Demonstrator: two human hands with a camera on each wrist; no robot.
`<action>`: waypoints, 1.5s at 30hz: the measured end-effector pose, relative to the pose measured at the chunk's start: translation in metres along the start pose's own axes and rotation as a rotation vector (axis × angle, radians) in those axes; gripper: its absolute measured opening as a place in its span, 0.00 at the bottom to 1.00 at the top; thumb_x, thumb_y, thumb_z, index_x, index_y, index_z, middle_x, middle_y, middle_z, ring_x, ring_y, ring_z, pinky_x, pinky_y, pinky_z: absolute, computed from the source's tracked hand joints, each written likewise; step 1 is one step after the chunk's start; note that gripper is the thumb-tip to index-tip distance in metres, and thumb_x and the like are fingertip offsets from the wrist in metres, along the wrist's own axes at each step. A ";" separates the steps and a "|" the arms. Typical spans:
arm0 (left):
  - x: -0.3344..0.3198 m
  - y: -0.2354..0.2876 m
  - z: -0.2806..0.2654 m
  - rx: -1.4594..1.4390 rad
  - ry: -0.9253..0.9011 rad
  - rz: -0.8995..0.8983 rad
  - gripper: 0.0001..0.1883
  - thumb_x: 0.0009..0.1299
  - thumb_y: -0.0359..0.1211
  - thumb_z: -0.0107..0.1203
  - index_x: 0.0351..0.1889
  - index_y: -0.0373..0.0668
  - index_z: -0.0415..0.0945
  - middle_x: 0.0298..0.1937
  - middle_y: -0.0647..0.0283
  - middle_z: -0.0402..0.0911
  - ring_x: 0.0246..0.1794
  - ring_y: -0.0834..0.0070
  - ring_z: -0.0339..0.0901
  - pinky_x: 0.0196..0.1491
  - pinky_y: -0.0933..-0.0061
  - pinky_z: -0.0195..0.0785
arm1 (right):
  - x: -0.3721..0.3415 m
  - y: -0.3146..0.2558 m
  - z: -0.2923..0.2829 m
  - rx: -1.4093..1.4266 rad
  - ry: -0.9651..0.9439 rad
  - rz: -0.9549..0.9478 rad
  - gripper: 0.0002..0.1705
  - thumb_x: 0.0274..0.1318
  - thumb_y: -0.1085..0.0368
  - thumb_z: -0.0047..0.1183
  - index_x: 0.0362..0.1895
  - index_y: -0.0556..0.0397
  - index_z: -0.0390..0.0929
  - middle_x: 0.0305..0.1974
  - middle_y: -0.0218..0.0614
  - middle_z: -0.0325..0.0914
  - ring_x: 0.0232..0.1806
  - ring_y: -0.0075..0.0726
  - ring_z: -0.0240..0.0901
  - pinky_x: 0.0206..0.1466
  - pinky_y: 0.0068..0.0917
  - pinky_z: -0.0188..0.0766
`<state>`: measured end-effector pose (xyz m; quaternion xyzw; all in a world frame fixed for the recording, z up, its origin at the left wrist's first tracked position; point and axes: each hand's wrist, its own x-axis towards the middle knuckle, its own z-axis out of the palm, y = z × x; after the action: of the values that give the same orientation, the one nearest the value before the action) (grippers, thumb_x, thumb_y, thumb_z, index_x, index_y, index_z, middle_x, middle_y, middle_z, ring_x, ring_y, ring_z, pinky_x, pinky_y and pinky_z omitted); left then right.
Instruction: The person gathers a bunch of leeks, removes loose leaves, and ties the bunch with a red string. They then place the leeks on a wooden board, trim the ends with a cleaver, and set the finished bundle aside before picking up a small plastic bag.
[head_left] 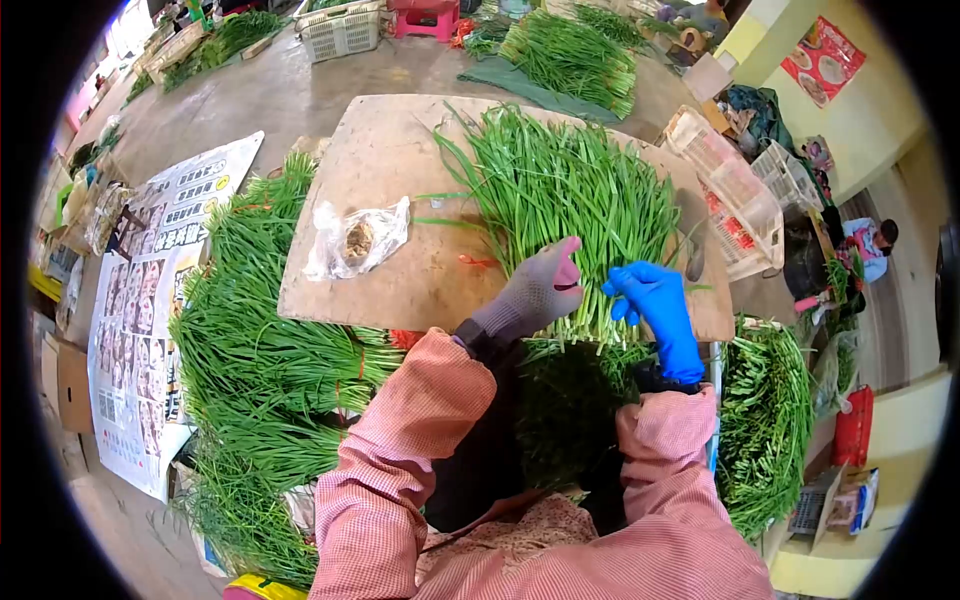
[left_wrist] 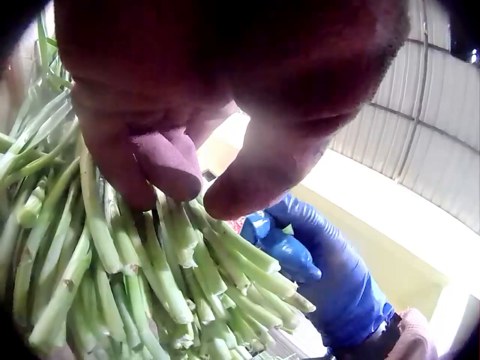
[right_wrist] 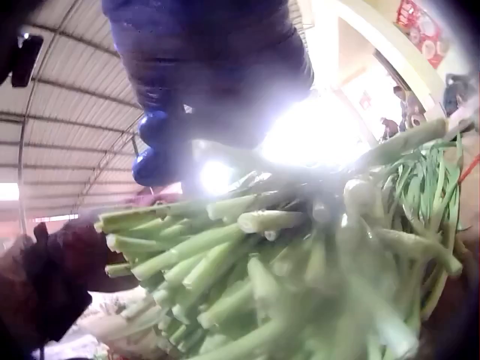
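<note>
A loose pile of garlic chives (head_left: pixel 580 190) lies on the wooden board (head_left: pixel 390 130), its cut stem ends (left_wrist: pixel 180 300) toward the person. My left hand (head_left: pixel 535 290), in a greyish-purple glove with a pink palm, is over these ends. Thumb and fingers stand apart in a curve, with fingertips right at the stems in the left wrist view. Beside it my right hand (head_left: pixel 655 305), in a blue glove, has its fingers bent in over the stem ends. A tiny green scrap (left_wrist: pixel 289 229) shows between the blue fingertips in the left wrist view.
A crumpled plastic bag (head_left: pixel 385 225) with brown contents and a red tie (head_left: pixel 478 262) lie on the board. Tied chive bundles (head_left: pixel 270 340) are heaped at left; more greens (head_left: pixel 765 420) stand at right. White crates (head_left: pixel 735 190) stand beyond the board's right edge.
</note>
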<state>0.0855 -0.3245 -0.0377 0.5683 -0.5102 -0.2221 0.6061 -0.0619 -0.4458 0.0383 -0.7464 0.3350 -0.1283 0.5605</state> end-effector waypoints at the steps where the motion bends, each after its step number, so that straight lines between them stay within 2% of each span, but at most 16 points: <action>1: -0.001 -0.001 0.001 -0.005 -0.001 0.002 0.33 0.56 0.26 0.57 0.61 0.32 0.59 0.36 0.61 0.76 0.34 0.78 0.75 0.40 0.77 0.70 | 0.000 -0.001 0.003 -0.124 -0.047 0.013 0.18 0.52 0.53 0.59 0.26 0.56 0.78 0.19 0.34 0.78 0.16 0.24 0.72 0.18 0.20 0.64; 2: -0.002 -0.001 0.001 0.002 -0.007 0.003 0.34 0.56 0.25 0.56 0.62 0.32 0.57 0.37 0.60 0.76 0.35 0.77 0.75 0.41 0.76 0.70 | 0.001 -0.003 0.010 -0.128 -0.043 0.013 0.18 0.52 0.53 0.59 0.26 0.56 0.78 0.19 0.34 0.78 0.16 0.24 0.72 0.18 0.20 0.64; 5: -0.005 -0.003 0.004 0.028 0.006 0.018 0.35 0.56 0.25 0.55 0.63 0.32 0.55 0.39 0.58 0.76 0.37 0.74 0.76 0.43 0.75 0.70 | 0.014 0.006 0.024 -0.685 0.043 -0.128 0.21 0.47 0.48 0.60 0.23 0.53 0.78 0.15 0.37 0.75 0.16 0.32 0.73 0.24 0.29 0.67; 10: -0.005 0.001 0.004 -0.007 -0.001 -0.051 0.34 0.57 0.24 0.53 0.64 0.31 0.54 0.39 0.56 0.77 0.40 0.71 0.77 0.46 0.73 0.70 | 0.012 0.003 0.026 -0.595 0.020 -0.071 0.19 0.50 0.50 0.59 0.22 0.54 0.77 0.14 0.36 0.75 0.16 0.30 0.74 0.23 0.27 0.67; 14: -0.005 -0.008 0.010 0.043 0.083 -0.008 0.33 0.57 0.24 0.54 0.63 0.33 0.57 0.38 0.57 0.77 0.36 0.71 0.77 0.45 0.73 0.70 | 0.008 0.016 0.031 -0.271 0.092 -0.062 0.13 0.49 0.63 0.60 0.21 0.57 0.73 0.13 0.32 0.71 0.14 0.22 0.70 0.19 0.23 0.64; 16: -0.003 -0.005 0.009 0.048 0.118 0.014 0.29 0.60 0.27 0.54 0.61 0.33 0.60 0.35 0.58 0.77 0.34 0.73 0.76 0.42 0.75 0.70 | 0.007 0.025 0.033 -0.149 0.166 -0.162 0.13 0.49 0.65 0.60 0.19 0.58 0.72 0.14 0.32 0.69 0.14 0.22 0.67 0.18 0.23 0.62; 19: 0.005 -0.003 0.009 -0.015 0.169 -0.157 0.25 0.64 0.37 0.55 0.55 0.34 0.65 0.27 0.59 0.76 0.29 0.77 0.73 0.34 0.75 0.66 | 0.004 0.030 0.036 -0.240 0.213 -0.288 0.14 0.49 0.66 0.60 0.17 0.58 0.71 0.14 0.32 0.68 0.13 0.22 0.65 0.18 0.24 0.60; 23: 0.015 -0.001 0.005 0.090 0.106 -0.211 0.22 0.62 0.38 0.57 0.51 0.37 0.68 0.27 0.59 0.77 0.28 0.74 0.73 0.34 0.71 0.66 | 0.005 0.036 0.038 -0.418 0.202 -0.564 0.13 0.50 0.67 0.60 0.18 0.56 0.72 0.15 0.29 0.71 0.12 0.19 0.63 0.16 0.19 0.57; 24: 0.016 0.000 0.005 0.093 0.105 -0.212 0.22 0.62 0.38 0.57 0.51 0.37 0.68 0.27 0.59 0.77 0.28 0.74 0.73 0.34 0.71 0.66 | -0.001 0.030 0.040 -0.415 0.203 -0.563 0.13 0.50 0.67 0.60 0.18 0.56 0.72 0.15 0.29 0.71 0.12 0.19 0.63 0.16 0.19 0.57; 27: 0.016 0.001 0.004 0.220 0.084 -0.270 0.22 0.61 0.38 0.59 0.50 0.37 0.68 0.27 0.60 0.76 0.28 0.75 0.73 0.34 0.72 0.66 | -0.036 -0.013 0.039 0.088 0.083 -0.229 0.09 0.50 0.68 0.59 0.21 0.57 0.74 0.16 0.30 0.72 0.13 0.20 0.65 0.16 0.18 0.57; 29: 0.014 -0.001 0.004 0.077 0.091 -0.242 0.26 0.61 0.36 0.59 0.54 0.35 0.65 0.27 0.62 0.76 0.27 0.78 0.72 0.33 0.74 0.66 | -0.056 -0.031 0.026 0.147 0.321 -0.120 0.10 0.51 0.69 0.57 0.20 0.56 0.74 0.17 0.31 0.73 0.13 0.19 0.65 0.15 0.17 0.57; 32: 0.011 -0.010 0.005 -0.078 0.131 -0.213 0.29 0.61 0.33 0.59 0.58 0.32 0.61 0.27 0.64 0.75 0.27 0.81 0.70 0.32 0.78 0.65 | -0.075 0.007 -0.027 0.184 0.444 -0.075 0.11 0.53 0.62 0.58 0.24 0.57 0.77 0.16 0.33 0.74 0.12 0.21 0.66 0.13 0.18 0.57; 34: 0.008 -0.001 0.003 -0.100 0.104 -0.214 0.31 0.62 0.30 0.57 0.61 0.29 0.57 0.28 0.65 0.75 0.28 0.82 0.69 0.32 0.80 0.65 | -0.090 0.045 -0.057 -0.143 0.348 0.150 0.13 0.53 0.61 0.58 0.24 0.58 0.77 0.15 0.33 0.73 0.12 0.22 0.66 0.13 0.18 0.57; 37: 0.002 -0.005 0.004 -0.226 0.121 -0.182 0.32 0.63 0.29 0.56 0.63 0.30 0.56 0.30 0.66 0.74 0.29 0.84 0.68 0.35 0.81 0.65 | -0.101 0.076 -0.060 -0.251 0.285 0.281 0.15 0.52 0.58 0.60 0.20 0.55 0.76 0.15 0.31 0.74 0.12 0.19 0.65 0.15 0.18 0.59; 41: -0.001 0.002 0.005 -0.142 0.145 -0.171 0.33 0.62 0.29 0.57 0.63 0.30 0.55 0.30 0.67 0.74 0.29 0.84 0.69 0.36 0.81 0.66 | -0.072 0.036 -0.039 -0.212 0.275 0.218 0.15 0.52 0.57 0.60 0.23 0.56 0.78 0.15 0.32 0.75 0.13 0.19 0.65 0.17 0.19 0.61; 45: 0.000 0.008 0.009 -0.060 0.124 -0.148 0.36 0.61 0.31 0.59 0.65 0.31 0.52 0.29 0.65 0.74 0.30 0.82 0.71 0.37 0.79 0.67 | -0.008 -0.001 -0.006 -0.346 0.172 -0.157 0.15 0.48 0.57 0.63 0.27 0.56 0.80 0.19 0.32 0.77 0.19 0.19 0.68 0.22 0.21 0.65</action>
<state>0.0751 -0.3264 -0.0317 0.5987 -0.4216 -0.2456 0.6351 -0.0711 -0.4451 0.0430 -0.8418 0.3393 -0.1755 0.3815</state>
